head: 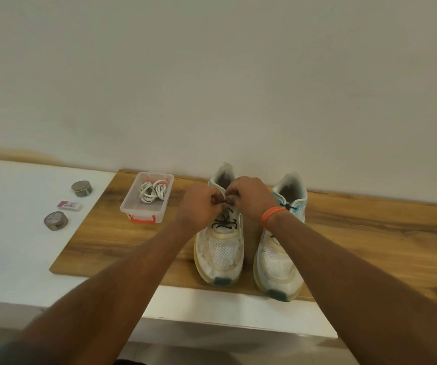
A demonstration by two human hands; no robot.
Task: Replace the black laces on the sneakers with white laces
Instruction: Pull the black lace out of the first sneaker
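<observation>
- Two white sneakers sit side by side on a wooden board (370, 233), toes pointing at the camera, heels near the wall.
- Both hands are up at the top of the left sneaker (221, 248). Left hand (199, 204) and right hand (251, 197) have their fingers curled in, each pinching the black lace (224, 223) near the top eyelets, fingertips nearly touching.
- Lower down that lace is still crossed through the eyelets.
- Right sneaker (280, 262) is just beside it, nobody touching it, a bit of black lace showing near its tongue.
- Orange band (272, 216) on the right wrist.
- White laces (154, 192) are bundled in a clear tub (143, 210) with red clips, left of the shoes on the board.
- Further left on the white counter (14, 246): two tape rolls and a small pink-and-white box (70, 206) between them.
</observation>
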